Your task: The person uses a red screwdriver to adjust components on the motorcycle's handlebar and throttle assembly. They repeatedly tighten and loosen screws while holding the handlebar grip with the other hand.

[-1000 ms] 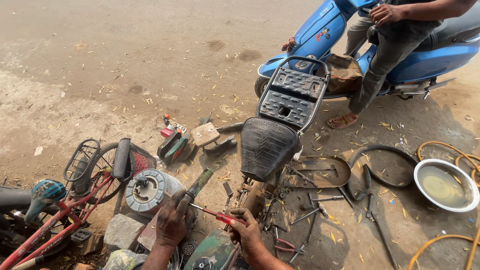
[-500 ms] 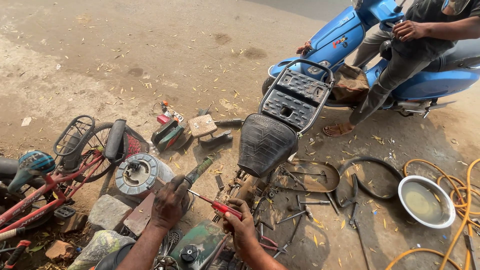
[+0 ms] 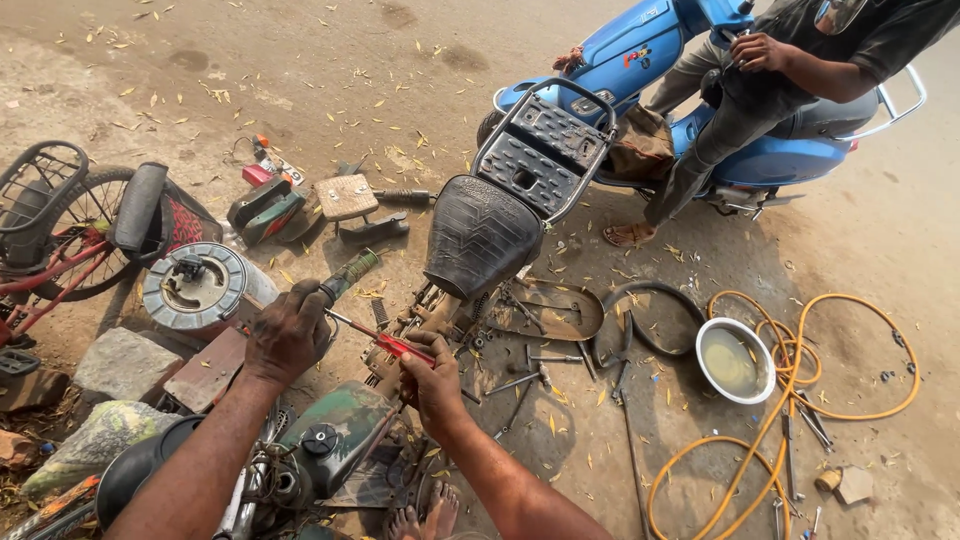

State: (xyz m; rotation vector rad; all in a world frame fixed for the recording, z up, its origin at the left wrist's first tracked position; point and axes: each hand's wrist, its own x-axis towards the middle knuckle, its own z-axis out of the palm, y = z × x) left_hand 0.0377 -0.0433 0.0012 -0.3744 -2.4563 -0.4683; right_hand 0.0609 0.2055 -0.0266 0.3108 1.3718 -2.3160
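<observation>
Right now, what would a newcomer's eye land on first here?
Centre frame: a stripped motorbike with a black seat, the right hand gripping a red-handled screwdriver against it while the left hand holds the handlebar grip. Top right, a person sits on a blue scooter. Lower right, an orange hose loops around a white bowl of water.

The screwdriver has a glossy red plastic handle and thin metal shaft, the seat is matt black ribbed vinyl, and the bowl shiny metal.
</observation>
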